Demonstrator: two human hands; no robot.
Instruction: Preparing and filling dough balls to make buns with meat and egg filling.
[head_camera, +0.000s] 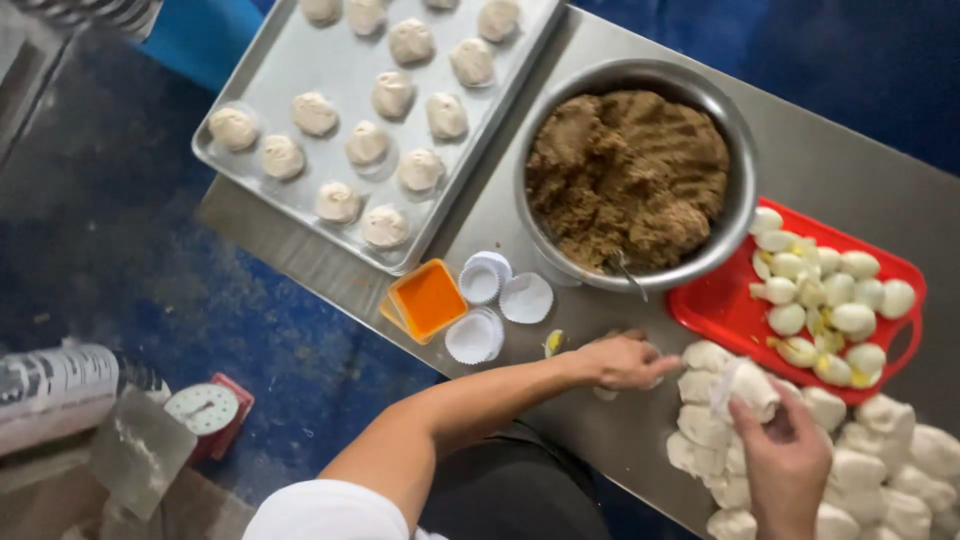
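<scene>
White dough piece (752, 388) gripped in right hand (785, 455) fingers, left hand (625, 360) flat on steel table (600, 430)

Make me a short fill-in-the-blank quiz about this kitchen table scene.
1. The metal bowl holds a ____ crumbly filling.
2. The halved boiled eggs lie on a ____ plastic tray.
3. The right hand holds a piece of ____.
4. The left hand presses on the metal ____.

Missing words: brown; red; dough; table
</scene>
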